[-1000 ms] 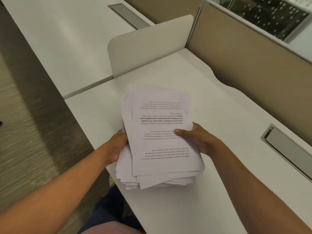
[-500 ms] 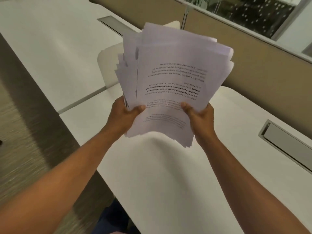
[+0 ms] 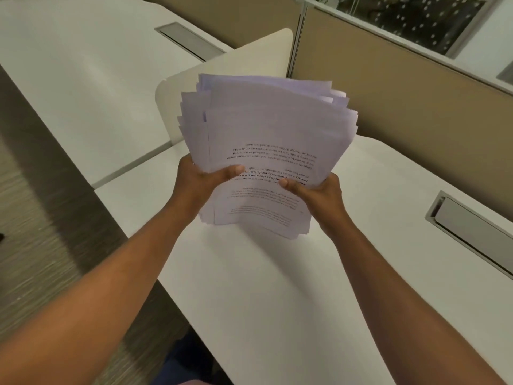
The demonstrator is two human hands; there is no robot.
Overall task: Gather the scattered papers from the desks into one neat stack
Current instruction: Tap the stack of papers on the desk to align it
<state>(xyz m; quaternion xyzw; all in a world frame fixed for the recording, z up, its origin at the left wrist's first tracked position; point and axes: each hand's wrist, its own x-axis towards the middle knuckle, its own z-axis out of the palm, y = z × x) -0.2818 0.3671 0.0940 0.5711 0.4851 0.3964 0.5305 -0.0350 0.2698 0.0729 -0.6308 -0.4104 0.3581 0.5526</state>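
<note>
A thick, uneven stack of printed white papers point(image 3: 266, 129) stands tilted upright over the white desk point(image 3: 249, 287), its sheets fanned out of line at the top and left edges. My left hand point(image 3: 200, 179) grips its lower left side, thumb across the front sheet. My right hand point(image 3: 313, 190) grips the lower right side, thumb also on the front. The stack's bottom edge hangs just above the desk or touches it; I cannot tell which.
A low white divider panel point(image 3: 227, 68) stands behind the stack, between this desk and a second white desk point(image 3: 83, 79) at the left. Grey cable hatches point(image 3: 472, 232) point(image 3: 188, 40) sit in both desks. A tan partition wall point(image 3: 416, 107) runs along the right. Carpeted floor lies left.
The stack lay flat on the desk a second ago; both hands lifted it upright. Since half a second ago it has come down closer to the desk.
</note>
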